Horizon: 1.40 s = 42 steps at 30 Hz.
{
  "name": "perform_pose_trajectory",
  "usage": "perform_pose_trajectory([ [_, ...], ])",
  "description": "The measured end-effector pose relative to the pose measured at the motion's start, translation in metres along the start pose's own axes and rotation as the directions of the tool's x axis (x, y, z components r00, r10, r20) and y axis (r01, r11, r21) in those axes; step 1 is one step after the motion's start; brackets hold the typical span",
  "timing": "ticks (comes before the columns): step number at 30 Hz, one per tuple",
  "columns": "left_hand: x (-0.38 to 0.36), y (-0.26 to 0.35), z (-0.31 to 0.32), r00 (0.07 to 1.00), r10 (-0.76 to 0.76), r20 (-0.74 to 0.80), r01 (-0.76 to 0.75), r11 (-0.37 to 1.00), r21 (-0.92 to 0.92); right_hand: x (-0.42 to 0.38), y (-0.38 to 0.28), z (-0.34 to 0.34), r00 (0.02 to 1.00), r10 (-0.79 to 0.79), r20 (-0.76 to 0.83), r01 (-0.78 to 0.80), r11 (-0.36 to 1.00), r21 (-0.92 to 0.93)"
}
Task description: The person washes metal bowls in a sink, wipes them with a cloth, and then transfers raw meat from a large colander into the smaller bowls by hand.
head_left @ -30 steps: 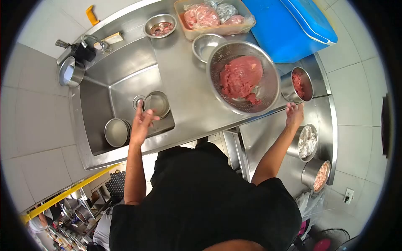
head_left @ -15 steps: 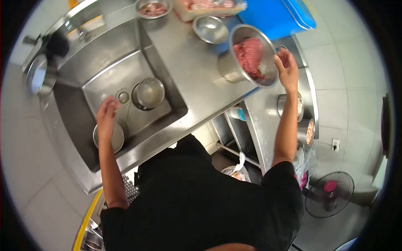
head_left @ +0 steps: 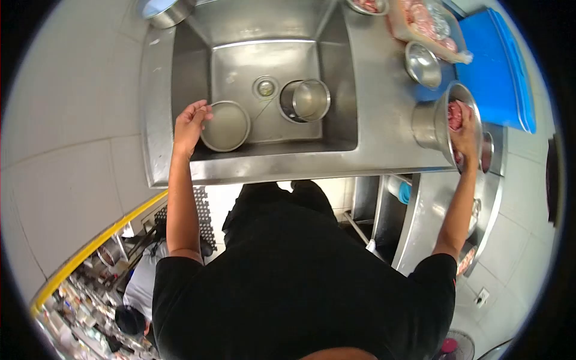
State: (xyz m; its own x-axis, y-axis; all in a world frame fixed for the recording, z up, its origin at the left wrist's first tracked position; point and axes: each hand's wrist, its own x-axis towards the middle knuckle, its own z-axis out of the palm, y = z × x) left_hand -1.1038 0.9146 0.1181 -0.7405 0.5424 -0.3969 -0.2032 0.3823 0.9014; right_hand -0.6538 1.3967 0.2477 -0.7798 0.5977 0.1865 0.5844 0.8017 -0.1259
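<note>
My left hand [head_left: 193,126] is over the sink's left front part, fingers loosely bent and apart at the rim of a round steel pan [head_left: 225,126] holding cloudy liquid. Deeper in the sink [head_left: 240,66], a smaller steel pot [head_left: 312,100] overlaps another pot's rim. On the counter at the right, my right hand [head_left: 465,135] reaches into a wide steel bowl [head_left: 477,111], its fingers curled on red raw meat [head_left: 455,116]. The bowl appears tilted in this view, with a steel pot [head_left: 427,125] against its left side. Part of the meat is hidden by my hand.
A small steel bowl [head_left: 423,65] stands near a tray of pale meat [head_left: 429,27] and a blue container [head_left: 495,69]. Another meat bowl [head_left: 369,5] is at the back. A steel pot [head_left: 168,13] sits at the sink's far left corner. A person [head_left: 144,282] is behind at the left.
My view has turned and shifted. My right hand has gone from beside the wide bowl's rim into it, onto the meat. My left hand has come to the pan's rim.
</note>
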Motion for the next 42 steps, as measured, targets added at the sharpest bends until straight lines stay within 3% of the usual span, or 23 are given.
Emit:
perform_pose_trajectory([
  [5, 0.003, -0.014, -0.022, 0.998, -0.011, -0.060, 0.011, 1.000, 0.005, -0.004, 0.000, 0.010, 0.999, 0.008, -0.042, -0.009, 1.000, -0.021],
  [7, 0.004, -0.008, -0.011, 0.998, -0.036, -0.047, 0.034, 0.999, -0.033, -0.003, -0.005, 0.007, 0.995, 0.100, 0.011, -0.099, 0.994, -0.052],
  [9, 0.015, -0.014, 0.002, 1.000, -0.028, -0.009, 0.027, 0.997, -0.067, -0.002, 0.005, 0.013, 0.999, 0.050, 0.016, -0.048, 0.995, -0.088],
  [13, 0.016, -0.006, 0.029, 0.998, -0.013, 0.062, 0.014, 1.000, -0.014, -0.002, -0.003, 0.019, 0.981, 0.191, -0.019, -0.192, 0.975, -0.112],
  [15, 0.020, -0.009, 0.042, 0.993, 0.018, 0.117, -0.027, 0.996, 0.079, 0.001, -0.016, 0.011, 0.998, 0.014, -0.058, -0.015, 1.000, -0.017],
  [17, 0.025, -0.022, 0.048, 0.983, 0.044, 0.178, -0.067, 0.990, 0.123, -0.007, -0.017, 0.005, 0.992, 0.107, -0.062, -0.111, 0.991, -0.069],
  [18, 0.024, -0.022, 0.052, 0.981, 0.034, 0.193, -0.068, 0.983, 0.172, -0.009, 0.004, 0.011, 0.995, 0.063, -0.082, -0.075, 0.986, -0.147],
  [21, 0.021, -0.023, 0.058, 0.972, 0.020, 0.234, -0.049, 0.992, 0.118, -0.012, -0.010, -0.015, 0.983, 0.159, -0.090, -0.164, 0.985, -0.048],
  [23, 0.019, -0.028, 0.059, 0.960, 0.026, 0.278, -0.058, 0.992, 0.108, -0.012, -0.002, -0.021, 0.932, 0.358, -0.048, -0.358, 0.934, 0.021],
  [26, 0.003, 0.012, 0.081, 0.952, 0.009, 0.306, -0.046, 0.992, 0.115, -0.019, 0.003, -0.041, 0.876, 0.448, -0.180, -0.436, 0.894, 0.102],
  [29, 0.004, 0.024, 0.093, 0.941, 0.014, 0.337, -0.078, 0.981, 0.177, -0.025, 0.020, -0.049, 0.890, 0.394, -0.227, -0.345, 0.910, 0.228],
  [30, 0.009, 0.025, 0.099, 0.928, 0.042, 0.370, -0.124, 0.972, 0.201, -0.028, 0.012, -0.059, 0.913, 0.303, -0.273, -0.255, 0.947, 0.196],
  [31, 0.023, 0.011, 0.102, 0.922, 0.045, 0.384, -0.122, 0.976, 0.179, -0.028, 0.030, -0.049, 0.897, 0.296, -0.327, -0.261, 0.954, 0.146],
  [32, 0.039, 0.001, 0.108, 0.915, 0.043, 0.402, -0.116, 0.980, 0.159, -0.030, 0.033, -0.044, 0.877, 0.335, -0.344, -0.254, 0.932, 0.260],
  [34, 0.039, 0.017, 0.137, 0.887, 0.054, 0.459, -0.151, 0.973, 0.177, -0.037, 0.008, -0.050, 0.871, 0.466, -0.158, -0.300, 0.757, 0.580],
  [35, 0.030, 0.023, 0.145, 0.880, 0.049, 0.472, -0.156, 0.969, 0.191, -0.042, -0.001, -0.056, 0.884, 0.465, -0.053, -0.407, 0.818, 0.407],
  [36, 0.017, 0.037, 0.157, 0.857, 0.049, 0.513, -0.186, 0.958, 0.220, -0.044, 0.015, -0.037, 0.932, 0.362, 0.016, -0.350, 0.888, 0.300],
  [37, 0.010, 0.054, 0.170, 0.841, 0.046, 0.539, -0.212, 0.945, 0.250, -0.047, 0.018, -0.033, 0.970, 0.221, 0.098, -0.241, 0.909, 0.341],
  [39, 0.023, 0.041, 0.189, 0.794, 0.137, 0.592, -0.251, 0.961, 0.115, -0.047, 0.007, -0.049, 0.922, 0.306, 0.238, -0.381, 0.832, 0.404],
  [40, 0.019, 0.050, 0.196, 0.778, 0.126, 0.615, -0.245, 0.963, 0.113, -0.051, 0.017, -0.043, 0.980, 0.186, 0.068, -0.198, 0.941, 0.274],
  [41, 0.018, 0.059, 0.203, 0.762, 0.116, 0.638, -0.239, 0.965, 0.110, -0.051, 0.012, -0.058, 0.993, 0.114, 0.042, -0.120, 0.972, 0.200],
  [42, 0.020, 0.061, 0.207, 0.760, 0.114, 0.639, -0.240, 0.964, 0.114, -0.053, -0.005, -0.074, 0.978, 0.207, 0.026, -0.209, 0.966, 0.154],
])
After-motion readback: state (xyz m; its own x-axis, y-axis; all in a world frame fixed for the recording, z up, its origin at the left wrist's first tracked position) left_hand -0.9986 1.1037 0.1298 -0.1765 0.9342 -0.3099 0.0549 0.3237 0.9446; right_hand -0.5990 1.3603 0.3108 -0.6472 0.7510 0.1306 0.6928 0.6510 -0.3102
